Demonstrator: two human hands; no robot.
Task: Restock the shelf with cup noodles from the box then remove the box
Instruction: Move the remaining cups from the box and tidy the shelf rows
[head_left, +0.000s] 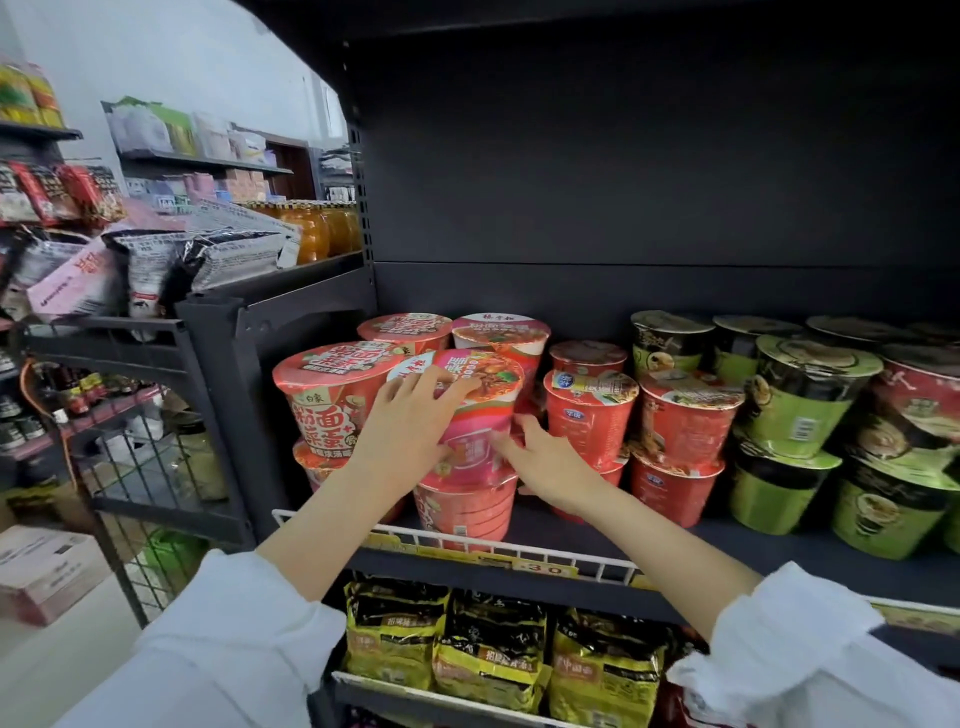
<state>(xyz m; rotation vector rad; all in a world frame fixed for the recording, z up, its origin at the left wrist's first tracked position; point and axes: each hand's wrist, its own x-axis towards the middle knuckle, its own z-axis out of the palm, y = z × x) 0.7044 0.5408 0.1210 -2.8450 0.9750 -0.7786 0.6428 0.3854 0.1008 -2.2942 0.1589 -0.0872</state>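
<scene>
Hands on one pink cup noodle (475, 415), tilted, atop a lower pink cup (464, 506) at front of the dark shelf (597, 535). Left hand (410, 423) spread over its lid and 9 o'clock side, fingers lightly curved against it. Right hand (545, 462) at its 4 o'clock, fingers extended, tips touching the wall; no clamp there. Red-orange cups (332, 395) touching at 9 o'clock; small red cups (589, 410) crowd just beside at 3 o'clock, behind the right hand. Green cups (800, 395) further toward 3. White wire rail (571, 556) along shelf front at 6 o'clock. Cardboard box (47, 571) on floor, well apart toward 8 o'clock.
</scene>
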